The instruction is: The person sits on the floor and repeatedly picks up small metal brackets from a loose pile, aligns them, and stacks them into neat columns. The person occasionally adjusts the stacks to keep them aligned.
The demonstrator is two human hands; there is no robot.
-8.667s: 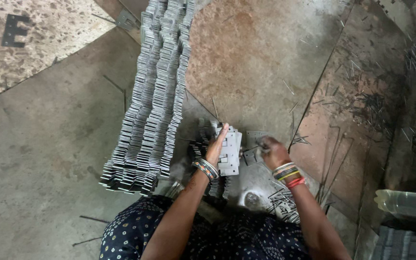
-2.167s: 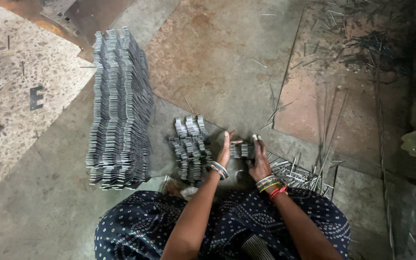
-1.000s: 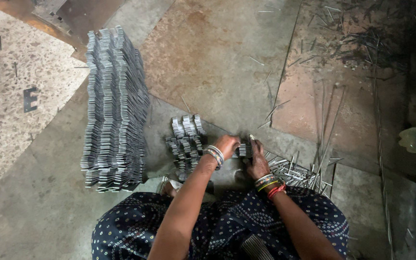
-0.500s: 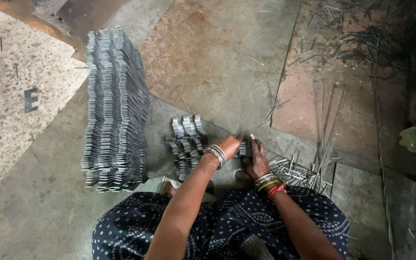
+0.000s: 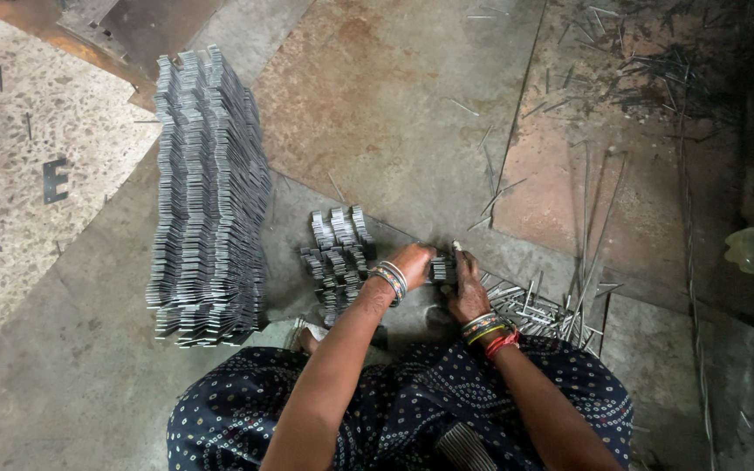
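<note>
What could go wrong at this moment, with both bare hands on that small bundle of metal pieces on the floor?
1. The left hand and right hand grip the small metal bundle unprotected; stamped edges may cut.
2. Loose thin rods lie right beside the right hand and could prick it.
3. The short stack and the long leaning stack sit close by; a nudge from the left arm might topple them.

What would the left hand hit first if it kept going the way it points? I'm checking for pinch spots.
Probably the small metal pack between both hands, with the right hand just beyond; the left hand already seems to touch it.
</note>
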